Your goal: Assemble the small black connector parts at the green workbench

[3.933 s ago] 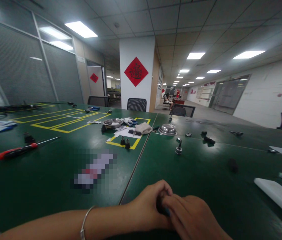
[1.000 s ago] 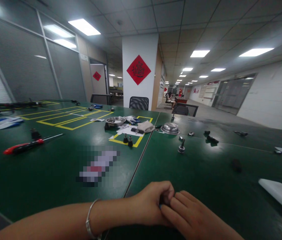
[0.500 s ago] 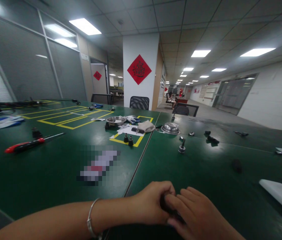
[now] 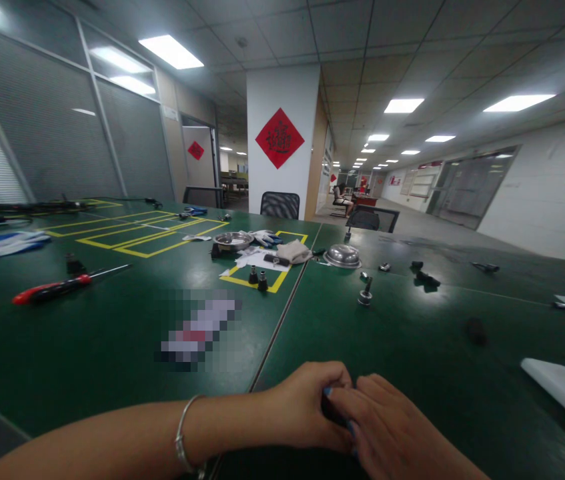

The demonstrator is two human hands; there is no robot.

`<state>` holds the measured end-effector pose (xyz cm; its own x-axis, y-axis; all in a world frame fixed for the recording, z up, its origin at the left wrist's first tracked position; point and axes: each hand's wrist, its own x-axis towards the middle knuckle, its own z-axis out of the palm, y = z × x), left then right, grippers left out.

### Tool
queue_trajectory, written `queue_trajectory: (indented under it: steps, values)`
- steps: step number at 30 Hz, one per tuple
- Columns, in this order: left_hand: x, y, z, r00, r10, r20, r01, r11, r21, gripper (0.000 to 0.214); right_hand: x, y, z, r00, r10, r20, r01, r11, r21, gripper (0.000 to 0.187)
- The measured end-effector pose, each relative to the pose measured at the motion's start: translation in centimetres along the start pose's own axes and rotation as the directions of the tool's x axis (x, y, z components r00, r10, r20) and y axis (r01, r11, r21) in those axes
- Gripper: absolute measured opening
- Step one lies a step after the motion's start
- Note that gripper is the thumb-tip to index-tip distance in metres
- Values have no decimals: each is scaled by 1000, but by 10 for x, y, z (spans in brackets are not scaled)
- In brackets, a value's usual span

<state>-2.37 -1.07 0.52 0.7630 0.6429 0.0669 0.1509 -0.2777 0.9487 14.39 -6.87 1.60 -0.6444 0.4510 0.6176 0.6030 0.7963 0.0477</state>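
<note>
Both my hands meet low in the picture, near the front edge of the green table (image 4: pixel 412 347). My left hand (image 4: pixel 305 407) is curled closed, a thin bracelet on its wrist. My right hand (image 4: pixel 392 433) presses its fingers against the left one. Between them sits a small dark object (image 4: pixel 333 412), mostly hidden, so I cannot name it. A pixelated flat item (image 4: pixel 197 331) lies on the table just beyond my left hand.
A red-handled screwdriver (image 4: pixel 55 289) lies at left. Two metal bowls (image 4: pixel 342 256), gloves, a cloth, papers and small sockets (image 4: pixel 257 277) sit mid-table inside yellow tape marks. A white flat object (image 4: pixel 562 393) lies at right. Chairs and a seated person are far behind.
My hands stay together in the same spot; the right fingers have shifted slightly over the hidden object. The view has drifted a little.
</note>
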Motion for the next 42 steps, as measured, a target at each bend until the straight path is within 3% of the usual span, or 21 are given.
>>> queue_trajectory:
  steps: [6,13,19,26,36,42]
  values:
    - [0,-1,0,1000,-1,-5,1,998,59,35,-2,2,0,999,21,-41,-23,998,-62,22]
    - [-1,-1,1,999,-3,51,5,999,-40,33,-3,2,2,995,-1,-99,-15,986,-169,36]
    - [-1,-4,1,997,-29,76,38,992,-119,37,-1,0,-6,997,37,-64,-41,997,-60,18]
    - [-1,-5,1,999,18,41,-18,1000,-2,35,1,0,-8,998,-18,-65,16,1000,-24,27]
    - [0,-2,1,998,-31,51,33,999,-43,36,-6,0,-4,999,39,6,-39,996,-79,24]
    - [-2,0,0,997,-33,74,40,994,-105,42,-4,0,-10,998,56,-5,-56,998,-2,27]
